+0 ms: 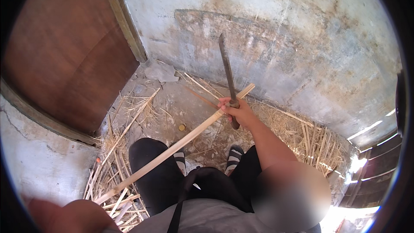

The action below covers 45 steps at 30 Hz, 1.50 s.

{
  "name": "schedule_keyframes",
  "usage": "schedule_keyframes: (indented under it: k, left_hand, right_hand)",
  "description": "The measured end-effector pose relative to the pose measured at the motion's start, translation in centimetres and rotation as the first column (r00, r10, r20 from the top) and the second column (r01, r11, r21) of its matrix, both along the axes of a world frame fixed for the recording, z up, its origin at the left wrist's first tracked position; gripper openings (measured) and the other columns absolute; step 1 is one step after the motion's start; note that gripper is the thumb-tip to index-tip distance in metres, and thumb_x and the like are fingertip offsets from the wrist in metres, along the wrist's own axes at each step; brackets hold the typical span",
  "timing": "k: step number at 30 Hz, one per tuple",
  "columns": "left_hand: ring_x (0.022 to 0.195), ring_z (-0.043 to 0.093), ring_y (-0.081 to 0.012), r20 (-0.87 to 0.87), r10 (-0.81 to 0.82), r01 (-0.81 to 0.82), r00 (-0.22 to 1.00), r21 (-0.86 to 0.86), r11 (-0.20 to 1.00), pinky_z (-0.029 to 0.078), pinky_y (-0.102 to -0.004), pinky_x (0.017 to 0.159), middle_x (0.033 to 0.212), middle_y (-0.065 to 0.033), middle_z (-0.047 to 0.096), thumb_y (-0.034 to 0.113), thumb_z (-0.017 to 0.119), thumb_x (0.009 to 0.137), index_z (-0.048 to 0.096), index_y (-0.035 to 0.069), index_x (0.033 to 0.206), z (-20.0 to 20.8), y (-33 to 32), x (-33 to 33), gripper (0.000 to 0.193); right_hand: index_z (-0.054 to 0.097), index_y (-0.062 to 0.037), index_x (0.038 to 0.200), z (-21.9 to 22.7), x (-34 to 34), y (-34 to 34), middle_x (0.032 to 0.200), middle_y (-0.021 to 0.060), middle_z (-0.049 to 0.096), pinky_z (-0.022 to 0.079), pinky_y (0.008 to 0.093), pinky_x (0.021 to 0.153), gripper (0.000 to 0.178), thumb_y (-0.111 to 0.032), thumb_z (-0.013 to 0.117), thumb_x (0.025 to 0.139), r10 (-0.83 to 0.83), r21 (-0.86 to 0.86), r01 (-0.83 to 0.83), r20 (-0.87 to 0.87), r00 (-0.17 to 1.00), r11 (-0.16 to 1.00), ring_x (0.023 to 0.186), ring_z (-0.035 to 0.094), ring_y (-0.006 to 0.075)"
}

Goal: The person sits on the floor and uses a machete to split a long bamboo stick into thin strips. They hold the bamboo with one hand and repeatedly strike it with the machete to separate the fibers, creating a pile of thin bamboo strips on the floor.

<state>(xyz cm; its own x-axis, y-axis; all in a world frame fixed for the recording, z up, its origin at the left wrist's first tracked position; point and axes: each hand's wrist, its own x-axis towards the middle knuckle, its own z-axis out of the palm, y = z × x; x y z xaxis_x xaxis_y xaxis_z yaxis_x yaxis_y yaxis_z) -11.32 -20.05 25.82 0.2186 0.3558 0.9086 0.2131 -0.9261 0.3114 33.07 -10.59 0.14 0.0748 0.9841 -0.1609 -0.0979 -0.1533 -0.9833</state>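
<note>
My right hand (237,113) is closed around the wooden handle of a machete (227,67). Its long dark blade points up and away, toward the wall. A long pale bamboo strip (168,152) runs slantwise from the lower left, over my left knee, to my right hand. The fingers touch the strip near its far end, which sticks out beyond the hand and looks split. Only a blurred part of my left arm (64,215) shows at the lower left, close to the strip's near end; the left hand itself is out of sight.
Bamboo strips (123,170) and shavings lie in a heap on the left. More shavings (297,133) line the foot of the stained wall (276,39). A brown door panel (77,51) stands at the left. A small yellowish round object (182,127) lies before my feet.
</note>
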Motion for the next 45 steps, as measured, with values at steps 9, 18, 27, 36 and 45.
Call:
schedule_keyframes:
  k: [9,18,27,36,45]
  left_hand:
    - [0.106,0.063,-0.0409,-0.786,0.043,-0.638,0.617,-0.467,0.613,0.053,-0.0464,0.085,0.115,-0.0223,0.062,0.035,0.092,0.07,0.058,0.001,0.112,-19.9,0.5,0.0,0.064]
    - [0.067,0.067,-0.046,-0.811,0.059,-0.718,0.583,-0.479,0.505,0.051,-0.0541,0.06,0.073,-0.0216,0.066,0.032,0.07,0.095,0.056,0.003,0.106,-22.3,0.9,-4.6,0.034]
    - [0.067,0.066,-0.0465,-0.769,0.104,-0.715,0.63,-0.523,0.464,0.05,-0.0536,0.06,0.068,-0.023,0.064,0.038,0.064,0.098,0.061,0.003,0.082,-22.4,-0.5,-5.2,0.038]
    - [0.069,0.066,-0.0459,-0.785,0.164,-0.749,0.597,-0.472,0.465,0.051,-0.0516,0.061,0.07,-0.0225,0.065,0.038,0.066,0.096,0.063,0.004,0.078,-21.9,-1.1,-4.8,0.039]
    - [0.069,0.065,-0.0467,-0.82,0.136,-0.74,0.557,-0.415,0.529,0.05,-0.0512,0.061,0.07,-0.0229,0.064,0.039,0.063,0.098,0.061,0.003,0.076,-22.5,-0.5,-5.2,0.042]
  right_hand:
    - [0.064,-0.0042,0.131,1.2,-0.3,0.2,0.102,0.0056,0.07,0.05,0.0257,0.061,0.046,-0.025,0.079,0.093,-0.032,0.044,0.03,0.026,0.999,0.999,0.068,0.059,0.0087]
    - [0.062,-0.0069,0.133,0.6,-1.7,-0.4,0.103,0.0126,0.071,0.054,0.0401,0.074,0.057,-0.033,0.082,0.087,-0.207,0.3,0.024,0.595,0.777,0.954,0.082,0.069,0.0257]
    - [0.07,-0.0056,0.109,4.0,-3.4,-0.8,0.084,0.0182,0.072,0.055,0.046,0.072,0.04,-0.035,0.079,0.084,0.101,-0.003,-0.243,0.915,0.39,0.97,0.079,0.071,0.0371]
    - [0.071,-0.0059,0.108,1.3,-0.4,-0.8,0.085,0.0187,0.073,0.055,0.0473,0.073,0.034,-0.03,0.075,0.084,-0.004,0.098,-0.194,0.899,0.437,0.976,0.082,0.072,0.0379]
    - [0.072,-0.0085,0.11,-1.0,2.5,0.0,0.094,0.0192,0.074,0.056,0.0492,0.08,0.035,-0.026,0.075,0.08,0.033,0.024,-0.094,0.827,0.56,0.995,0.091,0.071,0.0375]
